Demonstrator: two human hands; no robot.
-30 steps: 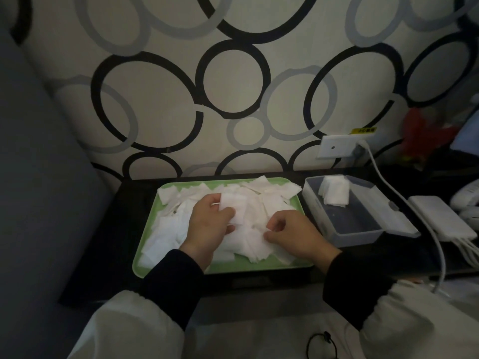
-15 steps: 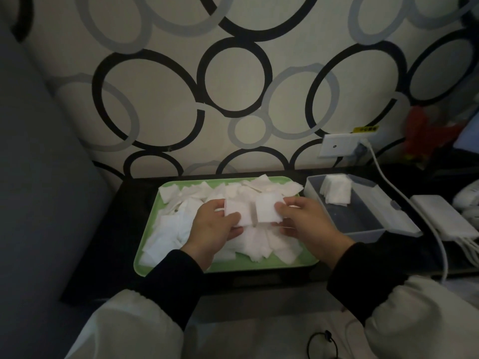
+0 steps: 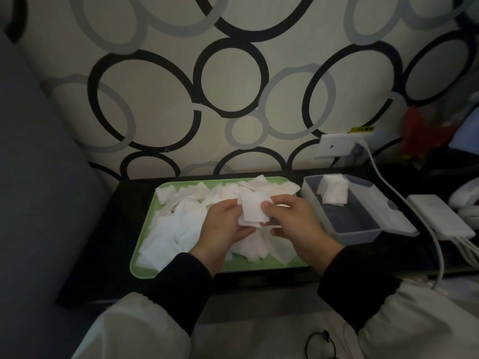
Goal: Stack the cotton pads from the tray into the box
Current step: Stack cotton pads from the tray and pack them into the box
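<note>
**Desk:** From the head camera, how far along is the job?

**Photographer:** Early, by my reading. A small stack of cotton pads point(image 3: 334, 189) sits in the far corner of the grey box point(image 3: 355, 230). The box stands open just right of the green tray point(image 3: 137, 265) on the dark surface point(image 3: 103, 242), and most of its floor shows bare. The tray holds a thick scatter of loose pads point(image 3: 171, 229), far more than the box does, so nearly the whole pile is left.

**Desk:** And the hands?

**Photographer:** Both hover over the middle of the tray. The left hand point(image 3: 223, 224) and right hand point(image 3: 293, 221) pinch a few gathered pads point(image 3: 255, 209) between them. The thumbs press on top and the fingers point(image 3: 246, 230) curl underneath. It looks like a bundle being squared up before it goes across to the box.

**Desk:** What differs from the earlier frames?

**Photographer:** Half a second ago each hand held its own pad, side by side. Now those pads overlap as one bundle. A second ago the hands were lower in the pile, the right picking at a pad. The stack in the box looks unchanged.
</note>
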